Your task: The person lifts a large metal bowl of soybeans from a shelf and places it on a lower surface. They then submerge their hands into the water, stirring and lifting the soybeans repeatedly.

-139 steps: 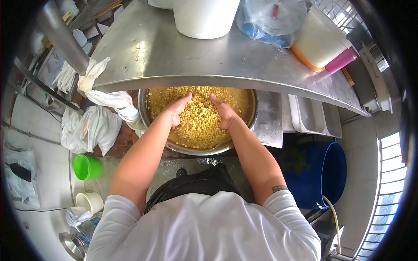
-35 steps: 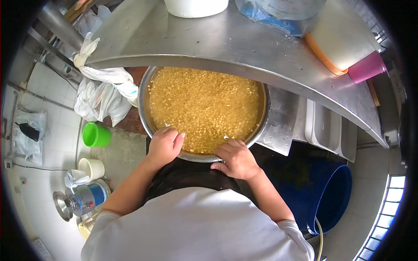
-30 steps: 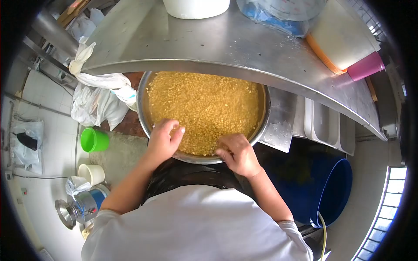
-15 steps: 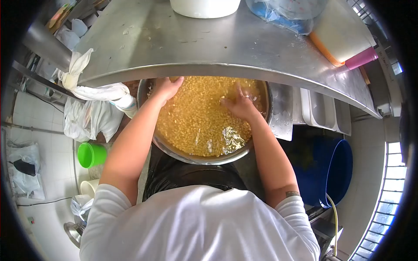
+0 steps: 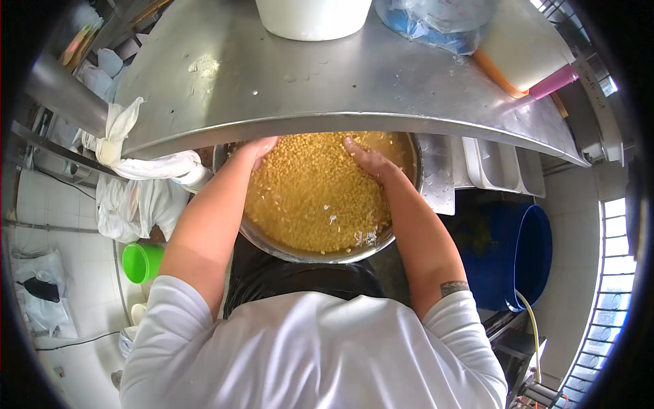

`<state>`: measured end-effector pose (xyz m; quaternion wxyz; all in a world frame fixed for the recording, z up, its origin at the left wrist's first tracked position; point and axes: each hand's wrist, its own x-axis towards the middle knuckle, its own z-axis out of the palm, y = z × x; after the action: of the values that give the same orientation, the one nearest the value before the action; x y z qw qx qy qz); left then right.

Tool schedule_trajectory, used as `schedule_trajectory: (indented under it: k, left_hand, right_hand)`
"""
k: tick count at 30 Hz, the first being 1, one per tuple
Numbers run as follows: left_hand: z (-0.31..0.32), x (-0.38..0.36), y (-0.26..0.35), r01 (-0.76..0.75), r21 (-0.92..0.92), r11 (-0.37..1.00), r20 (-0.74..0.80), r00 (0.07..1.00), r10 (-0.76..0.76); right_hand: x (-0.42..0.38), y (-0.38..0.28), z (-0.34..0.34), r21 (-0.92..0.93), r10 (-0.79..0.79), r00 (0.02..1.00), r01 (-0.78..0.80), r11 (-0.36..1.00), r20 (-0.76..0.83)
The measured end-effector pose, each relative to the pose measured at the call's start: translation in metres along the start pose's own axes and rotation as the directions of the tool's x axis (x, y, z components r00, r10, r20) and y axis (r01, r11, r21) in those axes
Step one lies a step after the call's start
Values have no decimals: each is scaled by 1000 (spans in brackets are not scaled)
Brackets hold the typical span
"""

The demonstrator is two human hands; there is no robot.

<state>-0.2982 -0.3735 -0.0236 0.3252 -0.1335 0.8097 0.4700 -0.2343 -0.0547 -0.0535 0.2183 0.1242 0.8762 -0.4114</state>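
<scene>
A large round metal bowl holds yellow kernels under cloudy water. My left hand is at the upper left of the bowl, partly in the water, its thumb showing and its other fingers hidden. At the upper right, my right hand dips into the kernels with the thumb visible and the other fingers under the surface. Whether either hand holds kernels cannot be made out. The far part of the bowl lies beneath the edge of a steel table.
Above the bowl, the steel table carries a white bucket, a plastic bag and an orange-rimmed container. A blue barrel stands at the right, near metal trays. A green bucket is at the left.
My right hand has sunk deeper, and its fingers, seen spread before, are now hidden. My left hand has turned slightly and sits lower in the water. The view has shifted a little.
</scene>
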Motion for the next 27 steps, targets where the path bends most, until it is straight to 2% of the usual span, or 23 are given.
schedule_trajectory:
  k: [1, 2, 3, 4, 5, 7, 8, 10, 11, 14, 15, 16, 17, 19, 21, 22, 23, 25, 26, 27]
  left_hand:
    - [2, 4, -5, -5, 1, 1000, 2, 1000, 5]
    - [4, 10, -11, -57, -46, 997, 11, 998, 58]
    - [5, 14, -15, -107, -94, 990, 17, 994, 109]
    - [6, 16, -16, -116, -127, 985, 27, 992, 120]
    - [6, 16, -15, -97, -164, 982, 45, 993, 106]
    - [9, 13, -12, -48, -228, 973, 92, 993, 71]
    - [10, 11, -11, -23, -269, 963, 125, 990, 59]
    - [14, 4, -8, 30, -327, 945, 191, 981, 35]
    - [16, 1, -6, 56, -351, 935, 224, 974, 26]
    - [19, -14, 1, 130, -415, 901, 324, 946, 13]
    - [20, -18, 2, 148, -428, 891, 348, 937, 12]
    - [20, -23, 4, 161, -439, 884, 369, 929, 14]
    - [22, -9, -5, 163, -439, 883, 369, 929, 13]
    - [24, -6, -7, 142, -590, 795, 443, 880, 171]
    - [27, -11, -10, 163, -616, 771, 460, 868, 185]
    - [30, -16, -7, 139, -634, 761, 437, 876, 205]
    - [31, -22, -6, 114, -651, 750, 413, 883, 224]
    - [31, -28, -8, 166, -687, 708, 465, 849, 252]
    - [33, -28, -11, 168, -730, 662, 446, 852, 275]
    - [34, -32, -11, 171, -771, 614, 425, 855, 296]
  right_hand:
    - [-9, -11, -1, 24, 210, 976, -212, 977, 59]
    - [4, 0, 3, 25, 210, 976, -212, 977, 53]
    - [29, 24, 15, 107, 127, 985, -140, 984, 113]
    - [43, 37, 20, 193, 39, 985, -71, 979, 168]
    - [34, 27, 20, 193, 38, 985, -70, 979, 166]
    - [8, 1, 19, 298, 239, 955, -282, 912, 173]
    - [14, 8, 21, 297, 239, 956, -282, 912, 171]
    - [32, 31, 28, 543, -37, 965, -115, 832, 261]
    - [36, 36, 28, 543, -36, 965, -115, 832, 260]
    - [25, 25, 27, 541, -363, 919, 230, 809, 153]
    - [5, 9, 24, 540, -364, 919, 231, 810, 153]
    - [-28, -23, 18, 529, -148, 976, 40, 848, 163]
    - [-47, -40, 14, 517, 78, 982, -157, 842, 171]
    - [-41, -33, 16, 510, 66, 977, -164, 844, 205]
    - [-42, -35, 19, 636, -73, 968, -99, 765, 239]
    - [-51, -40, 17, 611, 2, 975, -140, 779, 221]
    - [-50, -41, 19, 611, 0, 976, -138, 779, 220]
    - [-45, -37, 23, 645, 74, 968, -217, 733, 241]
    - [-36, -27, 26, 718, 13, 949, -246, 651, 314]
    - [-37, -29, 26, 718, 12, 949, -246, 651, 315]
